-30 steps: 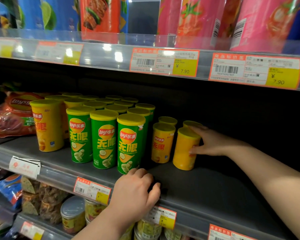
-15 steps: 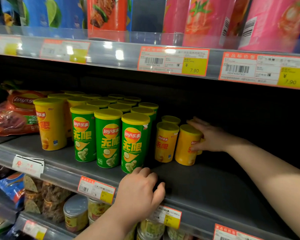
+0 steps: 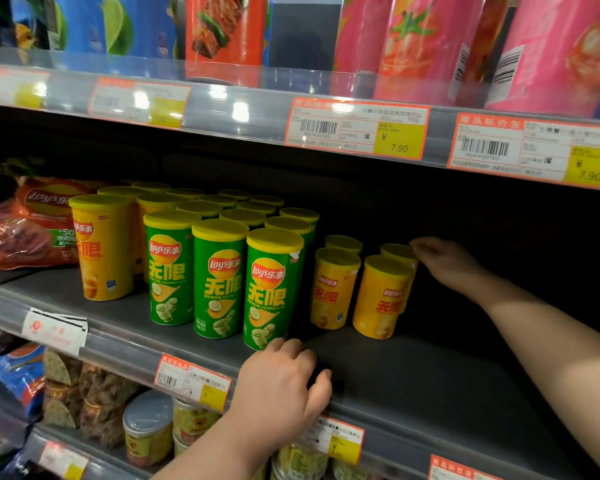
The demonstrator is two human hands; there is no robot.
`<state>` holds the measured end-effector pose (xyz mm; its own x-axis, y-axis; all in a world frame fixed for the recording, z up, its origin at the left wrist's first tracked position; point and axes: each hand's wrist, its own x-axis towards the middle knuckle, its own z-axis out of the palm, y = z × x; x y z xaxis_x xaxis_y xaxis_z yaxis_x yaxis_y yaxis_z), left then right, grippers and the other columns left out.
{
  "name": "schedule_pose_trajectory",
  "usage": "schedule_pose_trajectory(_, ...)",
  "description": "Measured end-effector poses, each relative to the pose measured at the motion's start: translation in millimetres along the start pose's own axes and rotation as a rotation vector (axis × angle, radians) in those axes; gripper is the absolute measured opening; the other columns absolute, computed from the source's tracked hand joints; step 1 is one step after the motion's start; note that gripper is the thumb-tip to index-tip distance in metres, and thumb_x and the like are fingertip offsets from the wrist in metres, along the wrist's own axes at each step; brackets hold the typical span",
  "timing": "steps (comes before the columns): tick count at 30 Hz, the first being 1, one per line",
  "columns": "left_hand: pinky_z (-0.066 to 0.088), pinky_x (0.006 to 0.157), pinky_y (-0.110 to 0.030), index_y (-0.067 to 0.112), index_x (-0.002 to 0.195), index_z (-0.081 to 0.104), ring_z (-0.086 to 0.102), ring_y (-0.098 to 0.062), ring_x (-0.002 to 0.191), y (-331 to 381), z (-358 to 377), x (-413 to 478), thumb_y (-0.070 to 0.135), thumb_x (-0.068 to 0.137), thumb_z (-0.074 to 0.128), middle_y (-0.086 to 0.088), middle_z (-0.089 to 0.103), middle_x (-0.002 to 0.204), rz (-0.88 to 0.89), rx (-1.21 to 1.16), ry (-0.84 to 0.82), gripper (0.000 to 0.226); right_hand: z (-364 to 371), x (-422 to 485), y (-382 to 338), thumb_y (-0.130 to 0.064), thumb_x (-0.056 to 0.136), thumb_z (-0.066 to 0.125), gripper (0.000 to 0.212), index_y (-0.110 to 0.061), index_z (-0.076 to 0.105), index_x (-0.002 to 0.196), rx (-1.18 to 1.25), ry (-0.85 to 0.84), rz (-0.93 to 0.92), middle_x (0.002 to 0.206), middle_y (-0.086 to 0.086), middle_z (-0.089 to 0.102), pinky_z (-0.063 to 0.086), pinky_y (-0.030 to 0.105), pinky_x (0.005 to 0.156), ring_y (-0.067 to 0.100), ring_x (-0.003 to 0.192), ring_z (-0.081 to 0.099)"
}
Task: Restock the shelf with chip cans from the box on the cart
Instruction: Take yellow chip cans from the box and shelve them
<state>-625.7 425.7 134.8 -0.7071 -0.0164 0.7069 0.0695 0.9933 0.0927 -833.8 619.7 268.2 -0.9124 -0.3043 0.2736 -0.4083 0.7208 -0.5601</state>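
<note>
Chip cans: four short yellow ones stand in a two-by-two block on the middle shelf (image 3: 430,375), right of the green cans (image 3: 271,289); near pair is the left can (image 3: 333,289) and the right can (image 3: 381,299), far pair sits close behind; box and cart not in view.

Right hand (image 3: 444,263): reaches in from the right toward the far right can (image 3: 397,252); fingers extended and loose, tips at its lid rim; contact likely, but blur prevents certainty; nothing gripped.

Left hand (image 3: 284,382): lies on the shelf's near edge just below the nearest green can; fingers bent over the lip; whether it clasps the edge or only leans there, cannot tell; holds no can.

Handling, judged: light; tube wall looks like stiff card, so it should resist a moderate squeeze but dent under a hard one; printed skin glossy, somewhat slippery; narrow base against height, so it tips if nudged high.

Hold, judged: wrap fingers and thumb round the barrel at about mid-height; avoid lifting by the yellow lid, which may pop off; for aligning, push low on the wall rather than at the rim; right of the block the shelf is bare, room for more.
</note>
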Motion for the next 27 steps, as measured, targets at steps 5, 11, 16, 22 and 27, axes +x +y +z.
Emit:
schedule_pose_trajectory(5, 0.042, 0.043, -0.026, 0.023, 0.06, 0.061, 0.056, -0.017, 0.059, 1, 0, 0, 0.046, 0.079, 0.047, 0.006, 0.056, 0.063, -0.004, 0.011, -0.003, 0.033, 12, 7, 0, -0.04, 0.1, 0.038, 0.049, -0.014, 0.043, 0.141, 0.26, -0.097, 0.18, 0.141, 0.011, 0.047, 0.036, 0.039, 0.103, 0.029, 0.128, 0.044)
schedule_pose_trajectory(11, 0.042, 0.044, -0.026, 0.023, 0.06, 0.06, 0.056, -0.016, 0.059, 2, -1, 1, 0.047, 0.079, 0.048, 0.007, 0.055, 0.063, -0.025, 0.019, -0.017, 0.032, 22, 10, -11, -0.045, 0.099, 0.036, 0.054, -0.016, 0.038, 0.144, 0.231, -0.16, 0.183, 0.146, 0.011, 0.041, 0.037, 0.038, 0.104, 0.028, 0.132, 0.042)
schedule_pose_trajectory(16, 0.038, 0.042, -0.025, 0.023, 0.058, 0.058, 0.055, -0.016, 0.058, 2, -1, 1, 0.046, 0.079, 0.048, 0.007, 0.053, 0.062, -0.024, 0.018, -0.009, 0.032, 19, 1, -21, -0.043, 0.1, 0.035, 0.05, -0.017, 0.039, 0.143, 0.168, -0.203, 0.109, 0.147, 0.009, 0.041, 0.032, 0.032, 0.106, 0.027, 0.134, 0.039)
schedule_pose_trajectory(22, 0.04, 0.042, -0.025, 0.023, 0.058, 0.058, 0.055, -0.017, 0.057, 1, 0, 1, 0.046, 0.079, 0.047, 0.007, 0.054, 0.062, -0.016, 0.019, -0.02, 0.032, 17, -14, -26, -0.041, 0.099, 0.038, 0.047, -0.019, 0.043, 0.141, 0.016, -0.171, -0.026, 0.148, 0.007, 0.038, 0.03, 0.032, 0.106, 0.027, 0.135, 0.036)
schedule_pose_trajectory(27, 0.042, 0.043, -0.027, 0.021, 0.058, 0.059, 0.056, -0.02, 0.056, 0, 0, 3, 0.045, 0.08, 0.046, 0.003, 0.056, 0.061, 0.013, 0.005, -0.032, 0.034, 13, -38, -31, -0.049, 0.097, 0.036, 0.053, -0.024, 0.035, 0.145, -0.262, -0.157, -0.076, 0.156, 0.005, 0.023, 0.026, 0.033, 0.112, 0.024, 0.141, 0.027)
